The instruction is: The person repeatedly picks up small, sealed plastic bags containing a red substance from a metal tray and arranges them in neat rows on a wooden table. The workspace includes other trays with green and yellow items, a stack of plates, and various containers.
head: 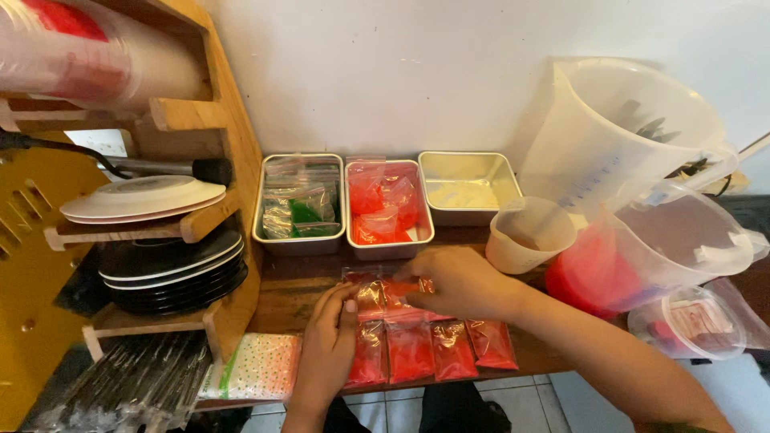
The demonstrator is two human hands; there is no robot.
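Note:
Several small clear packets of red sauce (433, 349) lie in a row on the dark wooden counter (289, 293). My left hand (327, 349) rests flat on the leftmost packets, fingers pressing them down. My right hand (461, 282) reaches across from the right and pinches the upper end of a red packet (395, 290) in the back row. Behind them stand three metal trays: one with green sauce packets (298, 210), one with red sauce packets (385, 207), and one without packets in it (469, 188).
A wooden rack (210, 128) at left holds white plates (143, 198) and black plates (172, 273). At right stand a small plastic cup (529, 234), a tall clear jug (618, 128), a second jug with red content (654, 244) and a lidded tub (694, 323). A dotted bag (258, 365) lies at the counter's front edge.

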